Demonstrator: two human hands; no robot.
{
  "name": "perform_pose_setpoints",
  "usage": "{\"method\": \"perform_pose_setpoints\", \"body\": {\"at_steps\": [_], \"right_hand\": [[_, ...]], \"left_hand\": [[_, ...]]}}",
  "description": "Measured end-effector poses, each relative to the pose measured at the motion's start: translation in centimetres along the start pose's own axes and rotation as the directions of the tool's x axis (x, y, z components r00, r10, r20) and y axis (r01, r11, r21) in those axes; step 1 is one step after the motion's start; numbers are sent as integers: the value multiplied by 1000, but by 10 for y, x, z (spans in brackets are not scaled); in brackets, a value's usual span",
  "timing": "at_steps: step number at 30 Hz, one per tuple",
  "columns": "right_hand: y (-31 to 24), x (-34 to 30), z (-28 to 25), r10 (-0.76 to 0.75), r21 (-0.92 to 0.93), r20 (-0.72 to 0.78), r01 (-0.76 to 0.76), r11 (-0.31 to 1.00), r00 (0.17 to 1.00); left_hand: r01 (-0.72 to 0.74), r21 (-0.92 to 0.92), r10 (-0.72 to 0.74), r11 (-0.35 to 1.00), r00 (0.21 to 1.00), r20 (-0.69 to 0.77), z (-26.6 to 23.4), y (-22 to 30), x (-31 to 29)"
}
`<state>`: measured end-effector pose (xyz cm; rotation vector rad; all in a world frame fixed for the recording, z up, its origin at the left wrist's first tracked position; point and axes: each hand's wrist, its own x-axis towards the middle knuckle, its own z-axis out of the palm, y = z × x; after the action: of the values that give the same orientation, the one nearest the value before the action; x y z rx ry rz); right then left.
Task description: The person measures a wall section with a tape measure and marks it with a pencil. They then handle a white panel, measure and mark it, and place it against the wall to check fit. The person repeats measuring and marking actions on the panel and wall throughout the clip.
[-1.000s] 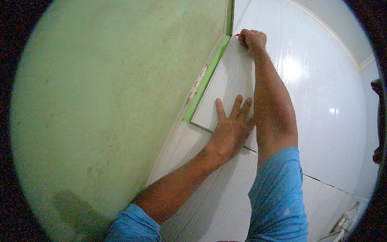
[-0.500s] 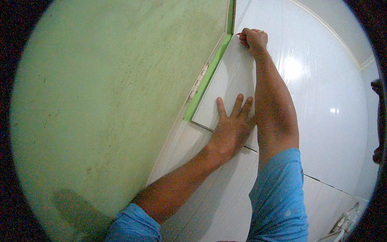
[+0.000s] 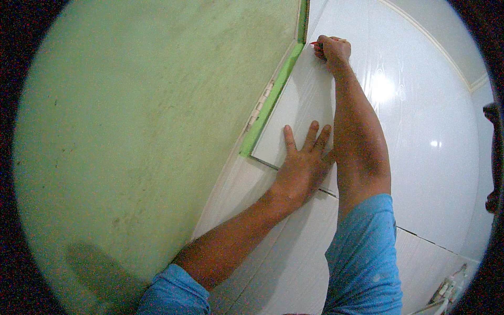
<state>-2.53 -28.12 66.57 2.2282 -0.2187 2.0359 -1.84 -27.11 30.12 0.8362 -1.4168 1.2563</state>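
My left hand (image 3: 304,163) lies flat with spread fingers on a white wall panel (image 3: 299,113), close to its lower edge. Higher up, my right hand (image 3: 335,51) is closed around a slim red pencil (image 3: 313,43). Only its red tip and a bit of its other end show; the fingers cover the rest. The tip points left, at the panel's left side, near the corner of the green strip (image 3: 286,68). I cannot tell whether the tip touches the panel. My right forearm passes just right of the left hand's fingers.
A large green door or board (image 3: 152,115) fills the left side, with a hinge (image 3: 257,110) along its edge. White wall tiles (image 3: 283,252) lie below the panel, past a dark gap. Pipe-like fittings (image 3: 446,289) show at lower right, a dark object (image 3: 492,157) at the right rim.
The right hand and the red tip have shifted very slightly right and up with the whole view. My left hand stays flat on the panel.
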Motion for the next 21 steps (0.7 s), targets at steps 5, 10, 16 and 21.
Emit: {"method": "perform_pose_setpoints", "body": {"at_steps": [5,10,16,21], "right_hand": [[10,5,3,-105,-41,55,108,993,993],[4,-14,3,34,305,-3,-32,952,999],[6,-27,-44,-54,-112,-210,31,993,976],[12,-52,-110,-354,-786,-195,71,615,915]], "left_hand": [[-3,-2,3,1000,1000,-19,6,-1,1],[-6,-5,5,1000,1000,-18,7,-1,-1],[11,-42,-12,999,999,-40,11,-1,-1],[33,9,-33,999,999,30,21,-9,1]]}}
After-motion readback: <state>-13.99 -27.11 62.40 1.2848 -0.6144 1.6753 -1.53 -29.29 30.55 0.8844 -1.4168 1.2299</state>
